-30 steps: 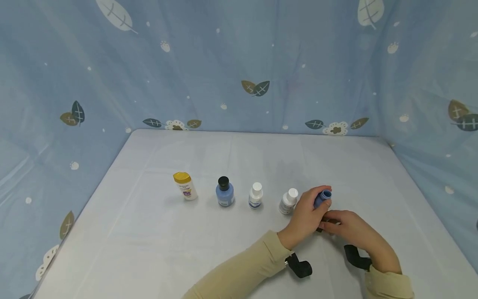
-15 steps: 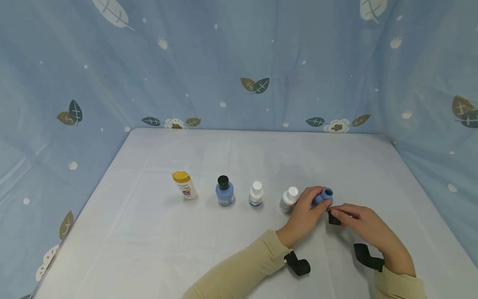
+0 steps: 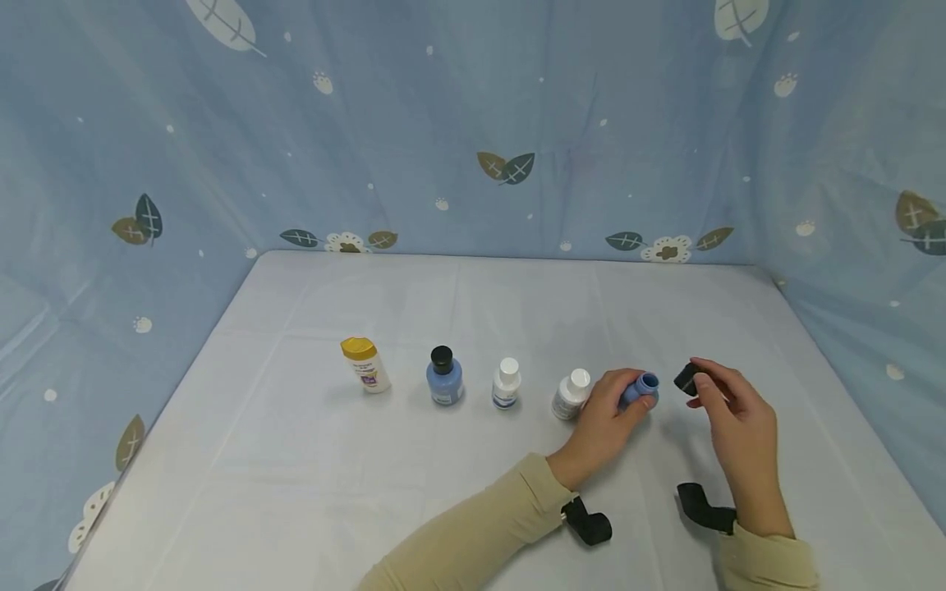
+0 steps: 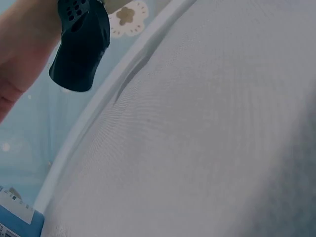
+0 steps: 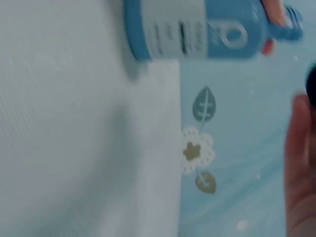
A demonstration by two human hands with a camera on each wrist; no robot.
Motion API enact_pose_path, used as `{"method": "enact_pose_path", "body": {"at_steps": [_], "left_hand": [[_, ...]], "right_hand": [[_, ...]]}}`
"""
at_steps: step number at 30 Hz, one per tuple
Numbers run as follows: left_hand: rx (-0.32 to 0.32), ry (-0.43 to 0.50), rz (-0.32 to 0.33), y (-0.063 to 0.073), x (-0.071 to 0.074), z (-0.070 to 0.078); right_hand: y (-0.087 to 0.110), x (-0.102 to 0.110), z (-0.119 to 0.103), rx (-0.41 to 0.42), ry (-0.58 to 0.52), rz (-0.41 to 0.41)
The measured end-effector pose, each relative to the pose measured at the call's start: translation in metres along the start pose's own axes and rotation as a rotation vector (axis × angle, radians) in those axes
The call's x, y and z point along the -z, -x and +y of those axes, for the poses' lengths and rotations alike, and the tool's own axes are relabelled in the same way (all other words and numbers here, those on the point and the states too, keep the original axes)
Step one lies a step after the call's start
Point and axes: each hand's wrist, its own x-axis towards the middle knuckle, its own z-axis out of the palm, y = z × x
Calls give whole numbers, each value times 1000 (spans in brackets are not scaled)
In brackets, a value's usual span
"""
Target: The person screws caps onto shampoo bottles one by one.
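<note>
My left hand point(image 3: 600, 427) grips a small blue bottle point(image 3: 631, 397) at the right end of a row, its open threaded neck uncovered. In the right wrist view the blue bottle point(image 5: 232, 29) shows a white label, with fingertips beside the neck. Between its thumb and fingers my right hand point(image 3: 745, 431) pinches a black cap point(image 3: 687, 379), held up to the right of the bottle and apart from it. Only an edge of the black cap point(image 5: 312, 88) enters the right wrist view. Part of a blue bottle point(image 4: 30, 223) fills the left wrist view's lower corner.
To the left stand a white bottle point(image 3: 567, 399) near my left hand, another white bottle point(image 3: 506, 387), a blue bottle point(image 3: 445, 382) with a black cap, and a white bottle point(image 3: 369, 373) with a yellow lid. Blue patterned cloth point(image 3: 414, 123) rises behind the white table point(image 3: 332, 492).
My right hand has drawn the black cap away from the bottle's side, then raised it up and to the right. My left hand keeps hold of the bottle, almost in place.
</note>
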Motion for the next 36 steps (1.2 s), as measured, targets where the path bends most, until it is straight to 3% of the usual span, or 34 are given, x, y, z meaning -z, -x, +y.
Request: {"method": "enact_pose_path", "body": {"at_steps": [6, 18, 23, 27, 32, 36], "left_hand": [[-6, -21, 12, 0, 0, 0], [-87, -69, 38, 0, 1, 0], [-87, -77, 38, 0, 1, 0], [-70, -72, 34, 0, 2, 1], [-78, -79, 41, 0, 2, 1], [-87, -79, 44, 0, 2, 1]], "right_hand": [[3, -14, -5, 140, -92, 86], [4, -34, 6, 347, -17, 30], [1, -39, 26, 375, -1, 32], [2, -35, 17, 409, -44, -8], [6, -28, 2, 435, 15, -51], [5, -27, 5, 431, 35, -27]]}}
